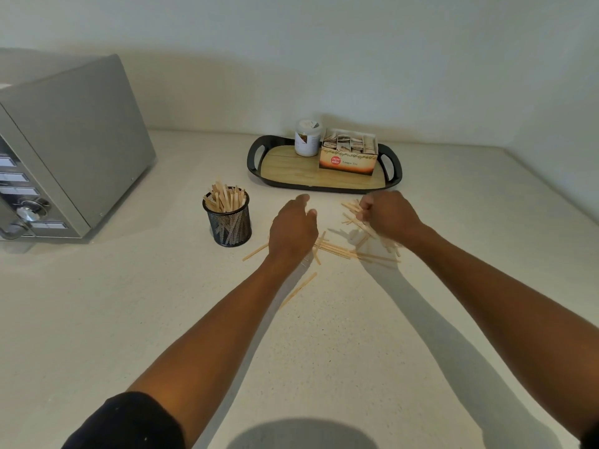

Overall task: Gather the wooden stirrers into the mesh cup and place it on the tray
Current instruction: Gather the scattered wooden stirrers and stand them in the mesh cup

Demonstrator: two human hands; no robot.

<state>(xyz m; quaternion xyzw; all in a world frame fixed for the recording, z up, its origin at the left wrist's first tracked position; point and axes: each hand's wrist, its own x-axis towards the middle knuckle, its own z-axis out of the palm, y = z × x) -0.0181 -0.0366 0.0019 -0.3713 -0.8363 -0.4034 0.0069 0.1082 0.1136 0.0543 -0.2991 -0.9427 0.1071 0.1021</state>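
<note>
Head view, the only one. Pale speckled worktop [129, 319]. Mesh cup [228, 220], black, upright, left of centre, already well stocked with wooden stirrers [224, 197] standing above its rim. Cup is on the worktop, apart from the tray [324, 184], which sits further back and to the right.

Loose stirrers [337, 249] scattered between and under the hands; one stray [299, 288] lies nearer the person, another pokes out left of the left wrist.

Right hand [387, 217]: fingers curled round a small bundle of stirrers, lifted or half-lifted off the pile; image is blurred here, so the count is unclear. Left hand [293, 228]: fingers relaxed and loosely spread, over the scatter, holding nothing that shows.

Tray already carries a white jar [306, 140] and an open box of tea sachets [348, 155]; the front left of its wooden floor is bare. Grey microwave [64, 150] at far left.

Judgement: gathering is under way, not finished. To do it well, sweep the scattered sticks parallel with the left hand first, so the right takes an aligned bundle. Feed them end-down into a gap in the cup. Steady the cup, as it looks light and could tip. Collect the outliers before lifting the cup to the tray.
</note>
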